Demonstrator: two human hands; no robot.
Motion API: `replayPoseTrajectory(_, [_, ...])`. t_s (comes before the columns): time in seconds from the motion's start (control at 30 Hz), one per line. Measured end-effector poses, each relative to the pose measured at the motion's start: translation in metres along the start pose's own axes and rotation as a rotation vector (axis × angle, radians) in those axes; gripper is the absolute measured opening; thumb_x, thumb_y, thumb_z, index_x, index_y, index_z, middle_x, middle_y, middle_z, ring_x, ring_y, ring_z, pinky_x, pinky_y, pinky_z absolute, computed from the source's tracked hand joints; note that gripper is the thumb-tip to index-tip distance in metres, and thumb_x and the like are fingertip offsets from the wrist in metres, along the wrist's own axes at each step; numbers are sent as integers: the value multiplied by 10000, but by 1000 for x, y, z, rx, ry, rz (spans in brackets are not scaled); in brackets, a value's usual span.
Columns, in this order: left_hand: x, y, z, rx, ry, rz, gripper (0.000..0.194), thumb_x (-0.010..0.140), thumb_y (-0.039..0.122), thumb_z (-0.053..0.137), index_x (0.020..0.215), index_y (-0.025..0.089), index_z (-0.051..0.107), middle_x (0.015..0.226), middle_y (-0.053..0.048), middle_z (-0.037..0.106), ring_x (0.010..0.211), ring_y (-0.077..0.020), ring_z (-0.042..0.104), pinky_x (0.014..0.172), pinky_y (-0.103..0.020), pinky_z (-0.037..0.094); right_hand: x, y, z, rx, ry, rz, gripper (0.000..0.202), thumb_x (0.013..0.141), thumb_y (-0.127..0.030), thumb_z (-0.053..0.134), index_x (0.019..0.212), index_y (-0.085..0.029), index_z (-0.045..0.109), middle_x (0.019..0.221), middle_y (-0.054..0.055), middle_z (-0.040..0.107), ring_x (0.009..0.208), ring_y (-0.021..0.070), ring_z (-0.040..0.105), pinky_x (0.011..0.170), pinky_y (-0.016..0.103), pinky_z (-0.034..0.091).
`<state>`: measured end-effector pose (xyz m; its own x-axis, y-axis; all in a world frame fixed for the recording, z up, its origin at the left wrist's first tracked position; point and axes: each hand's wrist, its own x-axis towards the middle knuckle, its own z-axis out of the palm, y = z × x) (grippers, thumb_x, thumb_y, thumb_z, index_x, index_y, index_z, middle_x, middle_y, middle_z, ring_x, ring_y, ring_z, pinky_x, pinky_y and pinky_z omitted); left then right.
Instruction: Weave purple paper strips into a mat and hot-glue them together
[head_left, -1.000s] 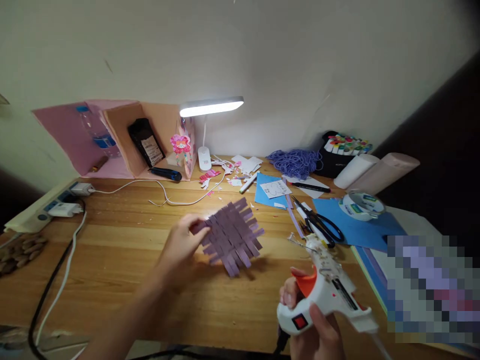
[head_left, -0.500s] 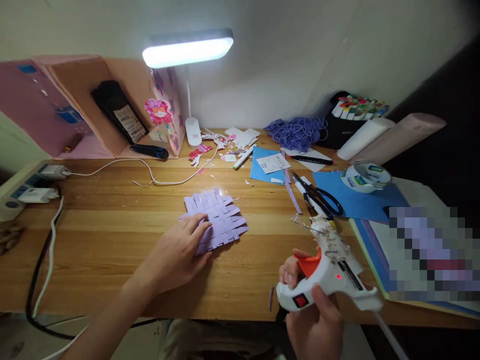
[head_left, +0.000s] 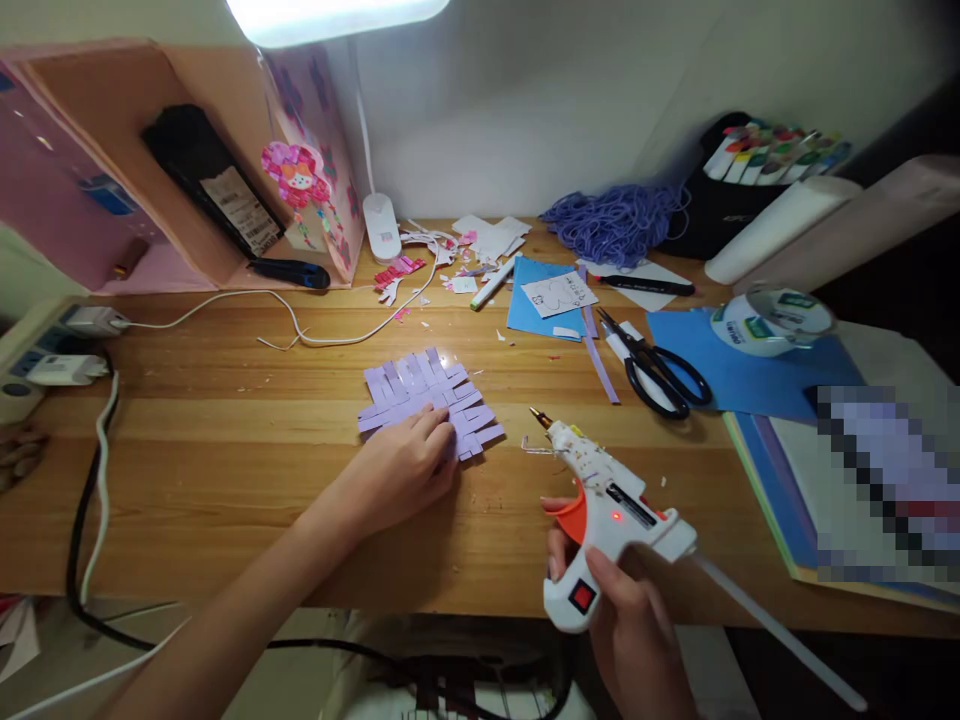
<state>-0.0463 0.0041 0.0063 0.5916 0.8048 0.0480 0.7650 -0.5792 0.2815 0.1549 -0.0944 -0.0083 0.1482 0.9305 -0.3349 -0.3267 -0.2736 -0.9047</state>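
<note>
My left hand [head_left: 420, 450] lies over the lower part of a woven mat of purple paper strips [head_left: 409, 395], its fingers bent together on the paper. Loose strip ends stick out along the mat's top and right edges. A white glue gun [head_left: 611, 510] with an orange trigger is gripped in my right hand [head_left: 630, 610]. Its metal nozzle points up and to the left, a little to the right of the mat. Old glue clings to the front of the gun, a red light glows on its side, and a long glue stick [head_left: 780, 630] extends from the back.
Black-handled scissors [head_left: 652, 365] lie beyond the gun, near a roll of tape [head_left: 772, 318] on blue paper. Paper scraps, a marker [head_left: 495, 282] and purple cord [head_left: 611, 222] are at the back. A white cable [head_left: 345, 340] crosses the left side toward a power strip [head_left: 34, 350].
The glue gun has come up and left, now turned with its nozzle toward the mat. My left hand has shifted right across the mat, its fingers curled closer. The view has tilted down.
</note>
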Motion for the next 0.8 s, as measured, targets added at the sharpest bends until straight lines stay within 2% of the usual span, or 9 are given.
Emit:
replayPoseTrajectory(0.17, [-1, -7, -3, -20, -22, 21, 253, 934, 207, 350, 982, 154, 592, 1094, -136, 631, 986, -241, 631, 812, -361, 512, -13, -8, 0, -143, -45, 108, 384, 768, -503, 566, 950, -177, 656, 600, -7, 570, 537, 139, 467, 515, 253, 349])
replayPoseTrajectory(0.3, [-3, -8, -4, 18, -17, 29, 236, 935, 237, 383, 978, 150, 599, 1126, -140, 626, 949, -247, 649, 775, -369, 526, -20, -7, 0, -233, -144, 158, 358, 803, -482, 554, 970, -182, 654, 612, -5, 584, 545, 141, 496, 526, 256, 372])
replayPoseTrajectory(0.37, [-5, -7, -2, 36, 6, 48, 215, 921, 267, 440, 1009, 146, 594, 1179, -152, 604, 1002, -265, 633, 800, -388, 526, -20, -6, 0, -234, -160, 162, 352, 809, -476, 550, 978, -184, 648, 610, -10, 577, 543, 141, 495, 525, 255, 376])
replayPoseTrajectory(0.5, [-9, -6, 5, 76, 88, 92, 233, 888, 284, 532, 1060, 133, 574, 1213, -154, 595, 1139, -279, 564, 887, -399, 507, -16, -8, 2, -188, -102, 164, 370, 789, -505, 550, 935, -178, 642, 587, -13, 560, 523, 136, 463, 496, 249, 350])
replayPoseTrajectory(0.7, [-19, -4, 15, 139, 226, 194, 173, 914, 202, 481, 976, 119, 620, 1097, -121, 667, 1052, -250, 624, 809, -357, 557, -13, -13, 4, -164, -75, 159, 382, 759, -513, 558, 921, -177, 639, 558, -16, 546, 492, 134, 432, 465, 252, 330])
replayPoseTrajectory(0.8, [-25, 0, 19, 223, 233, 255, 257, 928, 213, 456, 1052, 59, 620, 1123, -179, 653, 1062, -283, 620, 822, -391, 557, -14, -12, 5, -171, -70, 167, 380, 758, -515, 562, 908, -174, 636, 564, -12, 553, 496, 133, 428, 469, 253, 327])
